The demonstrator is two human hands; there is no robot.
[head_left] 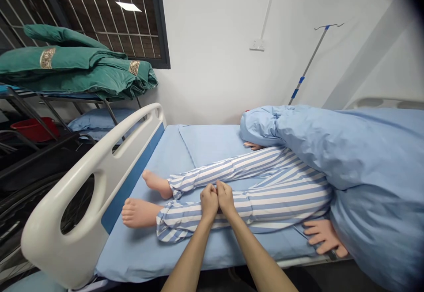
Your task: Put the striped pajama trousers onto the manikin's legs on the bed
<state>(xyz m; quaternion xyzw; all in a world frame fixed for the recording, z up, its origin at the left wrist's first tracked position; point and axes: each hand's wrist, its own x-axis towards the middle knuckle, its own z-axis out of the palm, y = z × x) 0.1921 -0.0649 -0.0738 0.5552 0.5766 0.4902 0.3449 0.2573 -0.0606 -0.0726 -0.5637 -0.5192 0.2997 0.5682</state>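
Passable across the far side of the bed sheet [212, 139], between footboard [107, 175] and bunched quilt [347, 150]. Blocked left by the footboard, except through its cut-outs; blocked right by the quilt, spilling past the near edge. Tight between striped trouser legs [281, 201]. Obstructed over the nearer leg by left hand [209, 201] and right hand [225, 198], side by side.

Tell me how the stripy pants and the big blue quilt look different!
The pants have blue and white stripes, but the quilt is plain blue. The pants stretch out long, while the quilt is bunched in a puffy heap. The left hand and right hand are at the pants, away from the quilt. Both have blue in them and lie on the bed.
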